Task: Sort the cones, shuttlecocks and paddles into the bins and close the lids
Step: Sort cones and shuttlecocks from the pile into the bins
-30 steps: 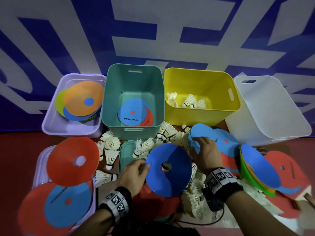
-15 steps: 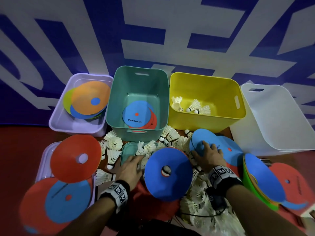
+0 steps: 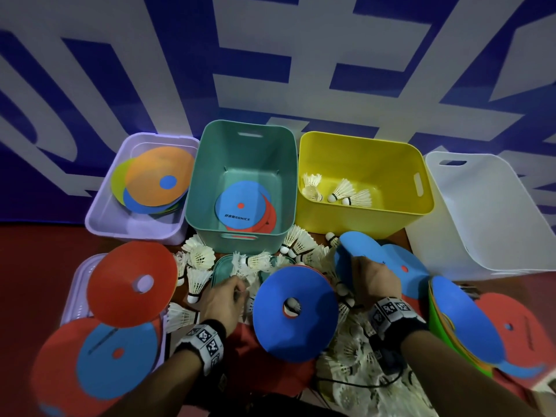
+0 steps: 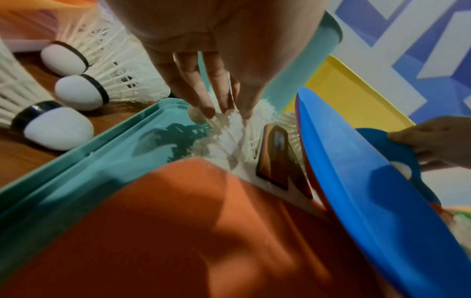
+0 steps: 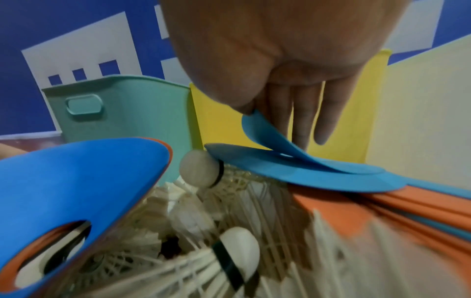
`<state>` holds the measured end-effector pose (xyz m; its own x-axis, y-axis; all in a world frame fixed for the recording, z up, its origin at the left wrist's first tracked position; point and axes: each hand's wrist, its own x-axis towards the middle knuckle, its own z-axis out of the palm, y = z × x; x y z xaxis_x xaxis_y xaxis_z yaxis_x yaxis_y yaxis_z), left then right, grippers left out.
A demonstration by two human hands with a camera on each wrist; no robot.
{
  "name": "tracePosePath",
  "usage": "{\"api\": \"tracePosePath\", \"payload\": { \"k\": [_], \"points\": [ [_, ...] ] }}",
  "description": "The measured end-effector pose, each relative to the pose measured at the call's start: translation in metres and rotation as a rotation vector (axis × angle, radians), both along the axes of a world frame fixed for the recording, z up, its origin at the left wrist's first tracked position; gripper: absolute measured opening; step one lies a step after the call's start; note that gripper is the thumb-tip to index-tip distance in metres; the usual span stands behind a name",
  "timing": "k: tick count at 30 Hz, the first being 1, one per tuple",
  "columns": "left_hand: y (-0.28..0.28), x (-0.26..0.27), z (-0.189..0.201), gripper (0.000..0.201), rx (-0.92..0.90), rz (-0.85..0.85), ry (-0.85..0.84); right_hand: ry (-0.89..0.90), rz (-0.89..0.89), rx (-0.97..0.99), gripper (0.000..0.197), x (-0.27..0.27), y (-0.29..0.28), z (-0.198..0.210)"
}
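My right hand pinches the near edge of a flat blue paddle, thumb on top and fingers beneath, so that the paddle bends up off another blue one. My left hand reaches down among the shuttlecocks on a teal lid; its fingertips and thumb close on the feathers of one shuttlecock. A blue cone lies between the hands. The lilac bin holds cones, the teal bin paddles, the yellow bin three shuttlecocks.
A white bin stands tilted at the right. A red cone and a red-and-blue paddle lie on a lilac lid at the left. Stacked cones and a red paddle lie at the right. Shuttlecocks litter the floor.
My left hand left the blue cone's edge and moved forward onto the shuttlecocks on the teal lid. My right hand took hold of the blue paddle's edge and raised it.
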<state>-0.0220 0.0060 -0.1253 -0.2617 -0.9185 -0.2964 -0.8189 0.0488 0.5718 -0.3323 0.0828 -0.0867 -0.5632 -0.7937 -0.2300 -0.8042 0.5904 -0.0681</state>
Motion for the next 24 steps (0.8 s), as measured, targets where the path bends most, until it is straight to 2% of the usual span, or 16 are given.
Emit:
{"api": "tracePosePath", "payload": {
  "k": [3,5,9,13,18,21,24],
  "points": [
    [-0.005,0.006,-0.002,0.02,-0.034,0.055,0.047,0.059,-0.027,-0.071,0.029,0.001,-0.002,0.013],
    [-0.008,0.011,0.001,0.02,-0.075,0.083,0.094,0.037,-0.048,-0.181,0.029,0.002,-0.005,0.021],
    [-0.016,0.02,0.025,0.019,-0.169,0.12,0.199,-0.03,0.001,-0.477,0.042,0.005,-0.007,0.026],
    [-0.021,0.02,0.06,0.014,-0.217,0.136,0.327,-0.058,0.116,-0.616,0.05,0.008,-0.012,0.039],
    [-0.023,0.009,0.098,0.015,-0.205,0.143,0.441,-0.046,0.202,-0.816,0.041,0.019,-0.023,0.07],
    [-0.025,-0.003,0.121,0.023,-0.236,0.175,0.518,-0.063,0.226,-0.906,0.032,0.023,-0.036,0.085],
    [-0.03,-0.01,0.139,0.034,-0.285,0.234,0.594,-0.184,0.152,-0.963,0.024,0.03,-0.051,0.097]
  ]
}}
